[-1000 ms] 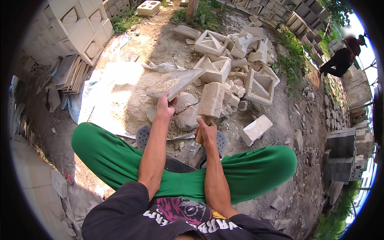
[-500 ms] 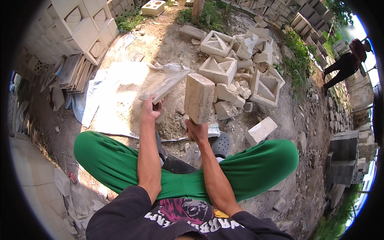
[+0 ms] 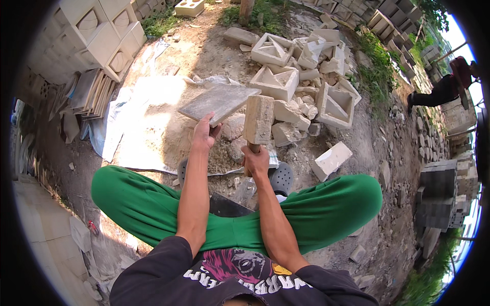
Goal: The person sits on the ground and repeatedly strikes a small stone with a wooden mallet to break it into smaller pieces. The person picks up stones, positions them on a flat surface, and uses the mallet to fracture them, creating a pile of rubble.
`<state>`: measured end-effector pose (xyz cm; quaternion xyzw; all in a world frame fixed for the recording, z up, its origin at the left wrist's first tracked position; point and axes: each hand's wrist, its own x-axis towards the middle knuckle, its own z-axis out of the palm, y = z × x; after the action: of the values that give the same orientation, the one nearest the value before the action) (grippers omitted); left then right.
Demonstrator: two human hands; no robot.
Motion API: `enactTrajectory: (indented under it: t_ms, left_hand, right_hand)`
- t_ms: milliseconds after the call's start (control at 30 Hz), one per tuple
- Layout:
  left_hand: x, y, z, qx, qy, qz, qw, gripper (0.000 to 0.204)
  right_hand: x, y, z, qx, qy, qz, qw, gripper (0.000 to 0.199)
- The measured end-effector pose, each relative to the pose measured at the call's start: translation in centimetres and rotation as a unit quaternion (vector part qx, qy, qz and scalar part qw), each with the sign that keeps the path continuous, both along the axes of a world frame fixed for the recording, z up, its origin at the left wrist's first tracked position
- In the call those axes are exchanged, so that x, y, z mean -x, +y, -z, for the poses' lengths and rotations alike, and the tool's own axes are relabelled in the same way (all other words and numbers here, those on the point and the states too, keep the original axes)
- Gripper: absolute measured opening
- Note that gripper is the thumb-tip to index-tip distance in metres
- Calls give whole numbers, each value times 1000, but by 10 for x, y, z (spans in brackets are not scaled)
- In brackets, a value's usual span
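My left hand point(image 3: 206, 130) grips the near edge of a flat grey board point(image 3: 219, 102), held tilted over a heap of pale powdery material point(image 3: 224, 148). Fingers of my right hand point(image 3: 255, 160) are wrapped round the handle of a wooden mallet point(image 3: 259, 120). Its blocky, dust-covered head stands up just right of the board's near right edge. A white sheet point(image 3: 145, 109) lies spread on the ground beneath the heap.
Broken blocks point(image 3: 291, 115) and triangle-patterned blocks point(image 3: 274, 81) pile up ahead right. A loose white block point(image 3: 332, 160) lies nearer. Stacked boards point(image 3: 94, 94) and patterned blocks point(image 3: 109, 35) stand left. Another person point(image 3: 449, 86) is far right.
The board has turned in my left hand, showing more of its broad face. My right hand has shifted the mallet slightly right. The other person has changed posture.
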<state>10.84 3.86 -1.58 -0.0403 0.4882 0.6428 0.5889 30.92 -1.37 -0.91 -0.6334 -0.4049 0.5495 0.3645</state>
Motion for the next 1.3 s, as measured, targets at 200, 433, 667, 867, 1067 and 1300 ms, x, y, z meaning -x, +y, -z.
enactTrajectory:
  t_ms: [200,433,667,867,1067,1300]
  left_hand:
    - [-113,-24,32,1,188,-26,982,34]
    - [-159,-86,139,132,359,109,917,61]
    - [-128,-91,82,184,302,242,903,69]
    - [-110,-80,143,152,419,44,894,61]
    - [-79,-60,119,54,440,113,889,44]
    - [-64,-60,118,187,318,197,909,38]
  right_hand:
    - [-10,4,6,11,50,78,996,22]
    - [-21,-1,14,42,21,88,995,24]
    - [-24,-1,11,85,31,94,991,25]
    - [-19,-1,6,103,65,95,988,30]
    - [-24,0,8,111,73,112,985,31]
    - [-27,0,4,116,83,115,983,32]
